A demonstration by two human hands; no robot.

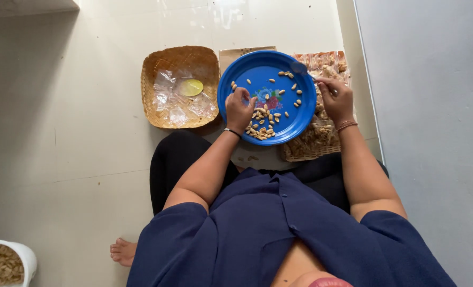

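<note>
peanuts [263,125] on blue plate [257,74], baskets [159,74] beside

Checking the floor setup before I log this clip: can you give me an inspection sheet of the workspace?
Surface: pale tiled floor, person seated on it.
Job's things: blue plate holding scattered peanuts; woven tray of peanuts part-hidden under it.
Clutter: woven basket with clear plastic bags and a yellow-green disc; white bucket of peanuts.
Hands: left hand over the plate's peanuts; right hand pinching something small at the rim.
Cables: nothing seen.
Surroundings: grey wall at right.
</note>
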